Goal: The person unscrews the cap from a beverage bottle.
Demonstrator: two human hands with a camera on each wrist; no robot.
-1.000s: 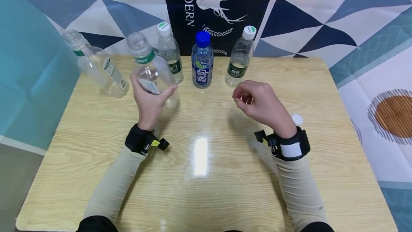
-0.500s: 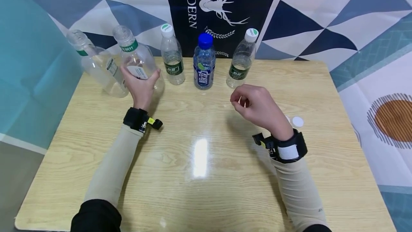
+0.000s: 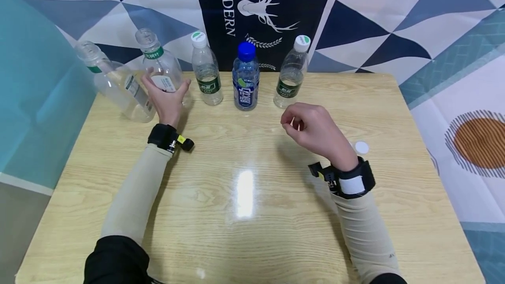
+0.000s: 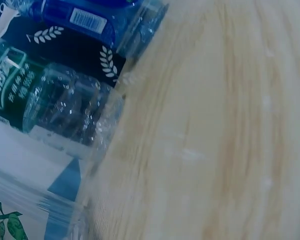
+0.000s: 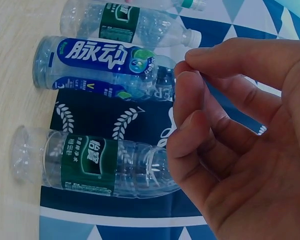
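Observation:
My left hand [image 3: 167, 102] grips a large clear capless bottle [image 3: 163, 62] with a green neck band, thumb on its right side and fingers on its left. It stands upright at the back left of the table [image 3: 213, 227]. In the left wrist view, part of that bottle [image 4: 30, 210] fills the lower left corner and the hand is out of sight. My right hand [image 3: 315, 128] hovers in front of the small bottle [image 3: 293, 73] with a white cap and green label. Its fingers [image 5: 190, 95] curl loosely, thumb and fingertip close together, with nothing visible between them.
Another large capless bottle [image 3: 122, 86] stands at the far left by the teal wall. In the back row are a blue-capped bottle [image 3: 246, 78] and a second small white-capped bottle [image 3: 207, 69]. A white disc, likely a cap [image 3: 361, 147], lies beside the right wrist.
My left hand has carried the large clear bottle leftward and back, and it now stands between the far-left bottle and the small white-capped one. The right hand has barely moved.

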